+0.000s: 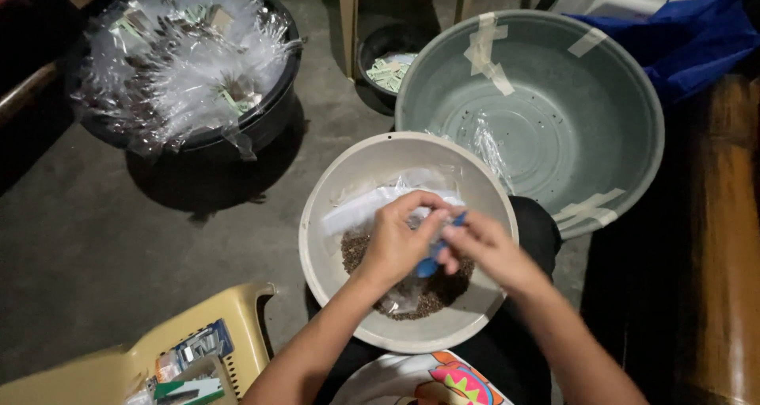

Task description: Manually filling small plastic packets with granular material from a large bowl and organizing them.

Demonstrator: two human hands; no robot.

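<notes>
Clear plastic packets piling in black tub, upper left. Left hand pinching small clear bag over white bowl; right hand gripping blue scoop.

Left hand: holding a clear plastic bag over the white basin.
Right hand: gripping a blue scoop above the basin's dark seeds.

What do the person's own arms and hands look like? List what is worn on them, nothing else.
Both forearms are bare up to the bottom edge of the picture; no sleeves show. The left hand and right hand wear no gloves. No watch, bracelet or ring can be made out, though the hands are slightly blurred.
</notes>
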